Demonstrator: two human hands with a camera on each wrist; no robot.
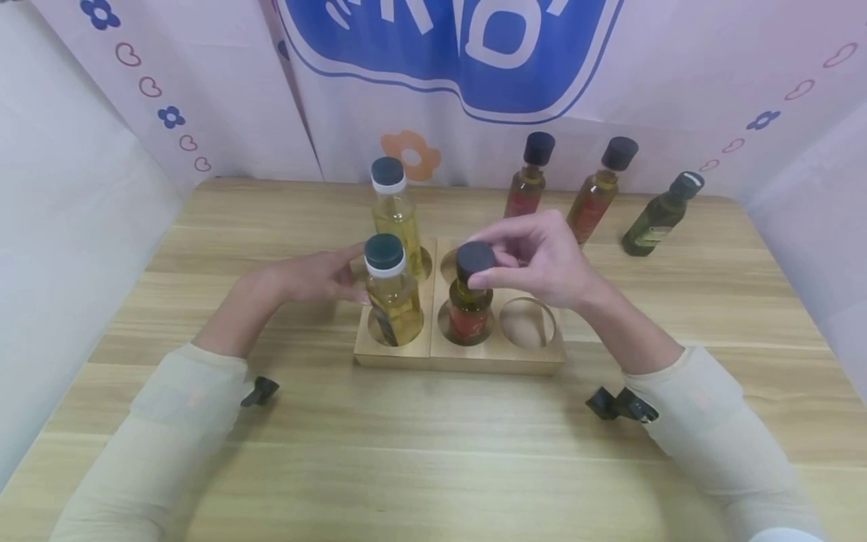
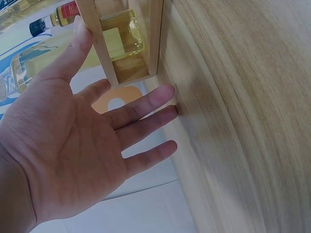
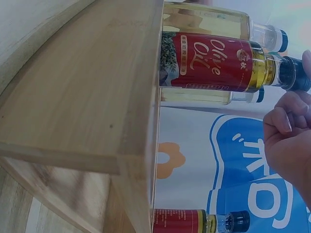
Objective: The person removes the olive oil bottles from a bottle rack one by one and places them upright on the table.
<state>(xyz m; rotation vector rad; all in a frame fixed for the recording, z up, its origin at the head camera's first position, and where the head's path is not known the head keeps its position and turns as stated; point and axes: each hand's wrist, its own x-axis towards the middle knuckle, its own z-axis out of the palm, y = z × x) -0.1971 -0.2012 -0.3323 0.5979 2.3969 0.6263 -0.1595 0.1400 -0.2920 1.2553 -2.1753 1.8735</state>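
My right hand [image 1: 542, 260] pinches the black cap of an olive oil bottle [image 1: 470, 310] between thumb and fingers. This bottle stands upright in the front middle hole of a wooden rack [image 1: 497, 364]; its red "Olive Oil" label [image 3: 214, 62] shows in the right wrist view. My left hand [image 1: 305, 280] is at the rack's left side, fingers extended, thumb at the rack's edge in the left wrist view. Right beside it, two clear bottles of pale yellow oil stand in the rack's left holes, one in front [image 1: 400, 305] and one behind [image 1: 389, 214]. Both have dark green caps.
Behind the rack stand two red-labelled bottles with black caps, one nearer the middle [image 1: 524, 188] and one farther right [image 1: 592, 202]. A dark green bottle [image 1: 653, 223] leans at the back right. A printed cloth [image 1: 237, 98] hangs behind the wooden table [image 1: 406, 452].
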